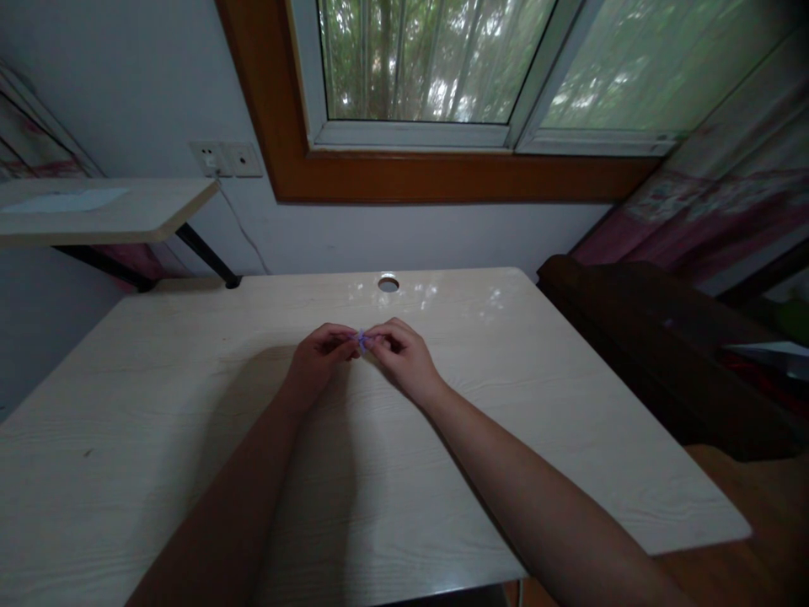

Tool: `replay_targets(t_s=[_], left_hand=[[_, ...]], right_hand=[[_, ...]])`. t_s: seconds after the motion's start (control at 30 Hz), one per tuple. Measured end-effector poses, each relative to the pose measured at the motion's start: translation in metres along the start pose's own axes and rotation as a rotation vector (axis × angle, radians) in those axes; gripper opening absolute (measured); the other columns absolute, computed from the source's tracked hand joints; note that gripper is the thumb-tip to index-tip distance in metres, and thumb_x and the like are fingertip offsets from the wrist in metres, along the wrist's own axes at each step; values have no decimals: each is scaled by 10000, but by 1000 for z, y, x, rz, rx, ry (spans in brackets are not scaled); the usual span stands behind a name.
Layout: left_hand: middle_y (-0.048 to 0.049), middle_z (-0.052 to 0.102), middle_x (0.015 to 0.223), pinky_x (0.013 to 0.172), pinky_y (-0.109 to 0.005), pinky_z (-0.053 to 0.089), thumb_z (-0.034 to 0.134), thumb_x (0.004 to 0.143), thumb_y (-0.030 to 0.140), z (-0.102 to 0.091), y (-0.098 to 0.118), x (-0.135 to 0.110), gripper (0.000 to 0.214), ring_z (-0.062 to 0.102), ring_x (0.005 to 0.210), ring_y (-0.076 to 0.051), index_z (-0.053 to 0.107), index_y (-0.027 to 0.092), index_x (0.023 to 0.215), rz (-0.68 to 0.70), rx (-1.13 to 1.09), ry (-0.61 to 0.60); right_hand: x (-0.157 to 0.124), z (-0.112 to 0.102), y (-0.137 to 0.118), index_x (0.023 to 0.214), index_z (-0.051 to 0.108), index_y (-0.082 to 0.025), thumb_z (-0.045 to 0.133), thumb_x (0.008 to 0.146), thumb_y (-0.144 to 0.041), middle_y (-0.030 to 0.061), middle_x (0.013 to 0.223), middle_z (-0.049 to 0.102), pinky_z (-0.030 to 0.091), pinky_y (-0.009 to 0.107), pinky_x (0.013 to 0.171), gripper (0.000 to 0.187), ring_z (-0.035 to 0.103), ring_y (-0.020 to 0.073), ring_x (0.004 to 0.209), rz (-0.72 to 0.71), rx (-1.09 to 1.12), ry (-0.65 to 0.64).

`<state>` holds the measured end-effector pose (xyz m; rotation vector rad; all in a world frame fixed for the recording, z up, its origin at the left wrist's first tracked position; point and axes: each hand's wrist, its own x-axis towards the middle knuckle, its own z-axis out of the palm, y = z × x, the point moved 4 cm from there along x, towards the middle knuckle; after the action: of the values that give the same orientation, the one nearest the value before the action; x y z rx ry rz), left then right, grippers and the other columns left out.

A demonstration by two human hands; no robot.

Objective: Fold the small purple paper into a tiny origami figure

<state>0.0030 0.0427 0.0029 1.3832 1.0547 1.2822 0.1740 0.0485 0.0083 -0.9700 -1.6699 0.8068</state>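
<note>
Head view: both hands meet over the pale desk (190,438), just short of its cable hole (388,284). Left hand (319,354) and right hand (401,354) each pinch a tiny purple object (361,339) between narrowed fingertips, apparently for steadiness. Too small to identify.

**No readable writing in view**

I could read no text, label, brand, number or sign. The wall sockets (226,158) were too small and dim to show any marking. The pale sheet (66,200) on the side shelf (158,215) looked blank. The small purple piece (361,339) pinched between my left hand (319,352) and right hand (401,358) was too tiny to tell.
</note>
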Motion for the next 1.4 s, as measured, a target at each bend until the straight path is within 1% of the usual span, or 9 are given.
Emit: replay_targets(t_s=[0.07,0.17,0.3,0.4,0.5,0.6,0.83,1.13,1.4], left_hand=[[-17,698,741,671,-283,527,758,746,369,1,0,0,279,660,692,-155,683,183,940,3,1,-16],[-22,704,734,669,-287,535,747,757,375,3,0,-1,260,665,678,-155,689,179,918,0,16,-30],[-24,706,731,667,-283,542,738,765,369,2,1,-1,234,665,660,-151,692,164,868,-2,31,6],[-26,706,723,672,-276,539,735,771,359,0,1,0,231,664,659,-148,690,156,871,-9,31,35],[-25,707,710,651,-265,532,720,786,362,-1,1,0,228,660,642,-144,685,157,879,-12,27,48],[-29,712,729,647,-262,532,714,790,366,-2,-1,1,232,664,647,-143,680,158,887,-24,21,45],[-35,713,752,669,-278,544,719,776,378,-4,-4,2,259,668,664,-150,677,155,900,-48,31,54],[-24,700,715,668,-278,544,736,747,349,-3,0,3,253,657,653,-148,681,152,895,-66,57,62],[-21,697,713,670,-279,542,707,770,338,-4,-5,4,218,658,666,-152,677,165,898,-48,110,52]], right_hand=[[0,-1,-1,920,733,-251,667,848,-314,8,793,574,458,274,670,117,545,139,700,-3,-6,4],[0,-1,-2,905,731,-248,670,849,-332,5,772,563,453,275,672,118,540,141,698,-3,-14,1],[0,0,1,929,727,-239,672,845,-342,4,777,567,443,267,662,144,529,132,684,0,23,-1],[0,2,7,1013,695,-227,662,843,-354,4,794,595,442,255,627,214,524,123,653,59,122,6],[0,2,15,1070,663,-220,625,854,-361,10,823,628,442,246,583,260,524,117,616,144,197,50],[2,2,18,997,685,-209,613,851,-352,17,809,643,440,249,581,217,525,120,610,172,171,77],[2,1,17,898,696,-198,633,819,-330,18,789,641,421,252,586,166,503,121,605,155,121,81],[1,3,18,894,704,-203,648,813,-339,12,762,625,407,252,586,168,491,126,613,150,107,50],[0,2,15,857,699,-200,630,835,-388,11,725,617,420,260,596,201,516,140,632,152,92,39]])
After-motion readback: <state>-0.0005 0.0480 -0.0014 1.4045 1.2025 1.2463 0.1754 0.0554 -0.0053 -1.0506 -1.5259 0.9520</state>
